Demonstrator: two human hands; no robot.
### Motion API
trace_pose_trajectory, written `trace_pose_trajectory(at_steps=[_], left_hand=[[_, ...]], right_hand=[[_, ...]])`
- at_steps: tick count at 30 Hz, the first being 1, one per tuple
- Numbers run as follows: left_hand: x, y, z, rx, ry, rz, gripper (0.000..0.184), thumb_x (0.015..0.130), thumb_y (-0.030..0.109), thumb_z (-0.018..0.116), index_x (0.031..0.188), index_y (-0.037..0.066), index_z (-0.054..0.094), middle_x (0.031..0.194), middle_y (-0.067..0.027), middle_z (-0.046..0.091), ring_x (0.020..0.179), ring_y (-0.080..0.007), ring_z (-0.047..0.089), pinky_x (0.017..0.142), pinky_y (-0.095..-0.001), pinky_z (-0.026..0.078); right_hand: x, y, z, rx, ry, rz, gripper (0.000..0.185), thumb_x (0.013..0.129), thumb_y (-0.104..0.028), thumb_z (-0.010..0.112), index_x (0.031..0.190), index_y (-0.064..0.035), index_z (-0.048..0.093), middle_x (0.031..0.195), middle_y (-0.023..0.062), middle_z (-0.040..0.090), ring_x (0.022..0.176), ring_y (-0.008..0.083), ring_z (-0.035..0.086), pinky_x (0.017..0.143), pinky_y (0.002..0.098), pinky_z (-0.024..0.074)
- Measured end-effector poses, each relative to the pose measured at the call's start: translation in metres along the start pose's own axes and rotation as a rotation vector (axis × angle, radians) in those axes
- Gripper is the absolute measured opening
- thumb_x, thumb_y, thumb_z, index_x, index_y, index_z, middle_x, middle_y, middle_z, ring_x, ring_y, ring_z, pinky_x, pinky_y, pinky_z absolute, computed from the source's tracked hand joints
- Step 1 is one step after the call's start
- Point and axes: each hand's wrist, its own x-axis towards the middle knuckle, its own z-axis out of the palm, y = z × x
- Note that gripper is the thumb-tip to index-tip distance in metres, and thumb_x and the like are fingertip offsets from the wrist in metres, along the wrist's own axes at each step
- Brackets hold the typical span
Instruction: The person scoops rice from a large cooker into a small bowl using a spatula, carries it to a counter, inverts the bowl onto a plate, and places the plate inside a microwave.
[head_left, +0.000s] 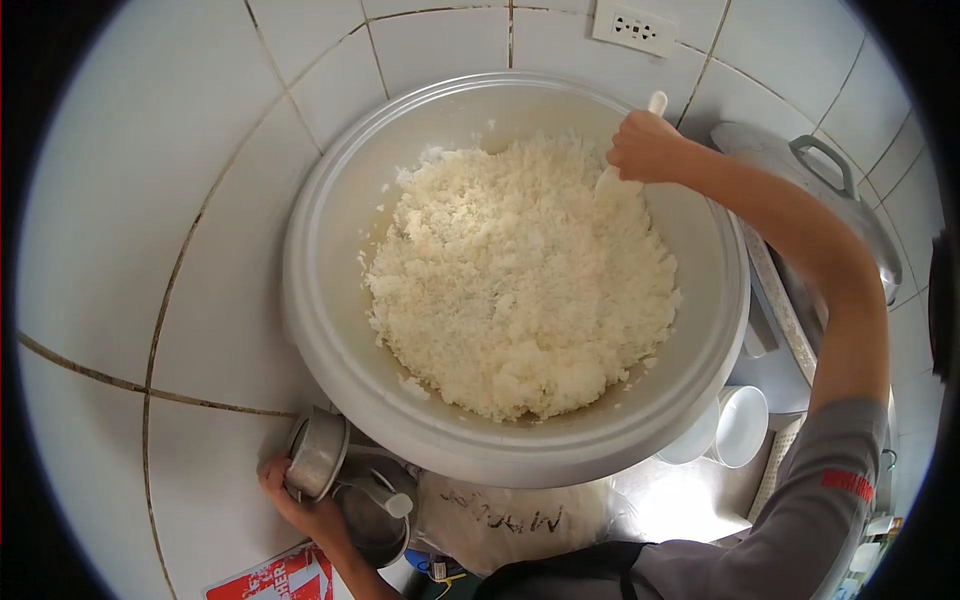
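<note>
A large pale round tub (330, 330) holds a heap of cooked white rice (520, 270). At the tub's upper right rim, my right hand (645, 147) is closed around the handle of a white paddle (606, 190), whose blade touches the rice. Below and left of the tub, my left hand (285, 495) grips a small round metal pot (319, 455), fingers wrapped at its side. Beside that pot lies a larger metal pan (372, 520) with a pale-tipped handle over it.
A bag with dark lettering (500, 520) lies below the tub. White containers (741, 428) stand at the lower right. A large metal lid (870, 215) is at the right. The tiled wall carries an outlet (634, 28). A red sign (275, 580) shows bottom left.
</note>
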Motion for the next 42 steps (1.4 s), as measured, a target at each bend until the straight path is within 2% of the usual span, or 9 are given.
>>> trace_pose_trajectory(at_steps=[5,8,18,21,24,33,36,39,42], left_hand=[[-0.003,0.004,-0.004,-0.016,0.01,-0.005,0.036,0.066,-0.008,0.059,0.098,0.003,0.048,0.1,-0.0138,0.051,0.098,-0.0292,0.049,0.087,-0.0377,0.038],[-0.005,-0.002,-0.007,0.015,-0.041,0.03,0.035,0.069,-0.007,0.057,0.102,0.002,0.048,0.103,-0.0126,0.05,0.101,-0.0272,0.047,0.091,-0.0368,0.035],[-0.007,0.001,-0.006,-0.072,0.016,0.057,0.035,0.072,-0.007,0.054,0.105,0.003,0.046,0.103,-0.0111,0.047,0.1,-0.0249,0.045,0.092,-0.0351,0.034],[-0.006,0.0,-0.006,-0.032,0.04,0.068,0.041,0.066,-0.009,0.06,0.101,0.005,0.045,0.101,-0.0139,0.052,0.097,-0.0288,0.049,0.086,-0.038,0.039],[-0.003,0.005,-0.006,-0.047,0.04,0.058,0.04,0.067,-0.01,0.058,0.102,0.005,0.045,0.101,-0.0139,0.051,0.096,-0.0285,0.049,0.087,-0.0374,0.039],[-0.003,0.002,-0.005,-0.055,0.031,0.034,0.039,0.068,-0.009,0.058,0.102,0.004,0.045,0.101,-0.0148,0.05,0.097,-0.0281,0.049,0.087,-0.0374,0.038],[-0.003,0.001,-0.002,-0.062,0.05,0.061,0.038,0.068,-0.007,0.059,0.102,0.004,0.045,0.101,-0.0146,0.05,0.097,-0.028,0.049,0.087,-0.0375,0.038],[-0.003,-0.001,-0.004,-0.024,0.036,0.053,0.037,0.069,-0.006,0.061,0.101,0.004,0.045,0.101,-0.0143,0.05,0.097,-0.0283,0.049,0.087,-0.0375,0.038],[-0.005,-0.002,-0.004,-0.054,0.051,0.02,0.036,0.068,-0.005,0.061,0.099,0.004,0.046,0.101,-0.0141,0.051,0.097,-0.0288,0.049,0.088,-0.0378,0.038]], right_hand=[[-0.009,-0.012,-0.016,0.065,0.166,0.118,0.022,0.077,-0.032,0.057,0.064,-0.0138,0.057,0.055,0.0018,0.055,0.055,0.0189,0.056,0.054,0.0325,0.0394],[0.031,0.004,0.01,-0.038,0.258,0.307,0.016,0.078,-0.029,0.058,0.075,-0.0132,0.06,0.061,-0.0006,0.058,0.065,0.0172,0.06,0.054,0.0301,0.0412],[0.014,-0.01,-0.002,0.178,-0.024,0.21,0.029,0.082,-0.043,0.052,0.081,-0.0155,0.062,0.065,0.0017,0.06,0.067,0.0204,0.06,0.056,0.0328,0.0421],[-0.006,-0.02,-0.006,0.249,-0.008,0.226,0.035,0.081,-0.047,0.05,0.08,-0.0151,0.063,0.069,0.0041,0.061,0.072,0.0217,0.06,0.062,0.0349,0.0421],[-0.021,-0.033,-0.012,0.305,0.038,0.139,0.04,0.081,-0.051,0.049,0.074,-0.0135,0.061,0.057,0.005,0.056,0.061,0.0242,0.058,0.054,0.0362,0.0382],[-0.045,-0.059,-0.034,0.502,0.053,0.076,0.04,0.077,-0.051,0.054,0.065,-0.0127,0.059,0.052,0.0074,0.053,0.058,0.0265,0.056,0.054,0.0373,0.038],[-0.052,-0.068,-0.047,0.568,-0.069,0.083,0.038,0.076,-0.05,0.055,0.075,-0.0124,0.065,0.063,0.0068,0.06,0.068,0.0251,0.06,0.06,0.0372,0.043],[-0.062,-0.096,-0.067,0.616,-0.065,-0.055,0.04,0.075,-0.052,0.056,0.071,-0.0128,0.062,0.056,0.0089,0.056,0.058,0.0259,0.058,0.051,0.0385,0.0387],[-0.044,-0.087,-0.064,0.634,0.196,0.081,0.037,0.078,-0.05,0.055,0.078,-0.0135,0.062,0.057,0.0086,0.057,0.058,0.0255,0.058,0.053,0.0407,0.0404]])
